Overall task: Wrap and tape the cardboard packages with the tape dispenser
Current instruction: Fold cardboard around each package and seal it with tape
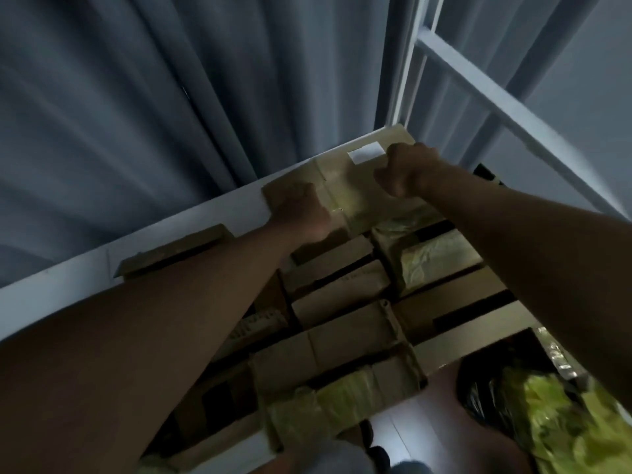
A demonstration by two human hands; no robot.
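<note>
A flat taped cardboard package with a white label lies on the top of a white shelf unit, at arm's reach. My left hand grips its near left edge, fingers curled over it. My right hand grips its right edge beside the label. Below it, several more cardboard packages are stacked on the shelves, some wrapped in yellowish tape. No tape dispenser is in view.
A white shelf top edge runs to the left with another flat cardboard piece on it. Grey curtains hang behind. A white metal frame stands at the right. A black bag with green-yellow contents sits at the lower right.
</note>
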